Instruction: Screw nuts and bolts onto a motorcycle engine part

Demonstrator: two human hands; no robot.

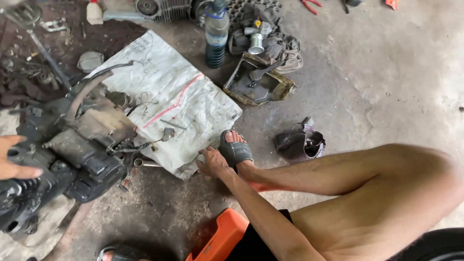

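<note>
Head view: right hand curled, touching white sack edge.

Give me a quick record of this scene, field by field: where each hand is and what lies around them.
Setting: stained concrete floor
Left hand: resting on the dirty engine block
Right hand: at the edge of the white sack, beside the grey sandal
Near right hand: wrench on the floor
Farther off: bottle, oily metal tray, orange stool
</note>
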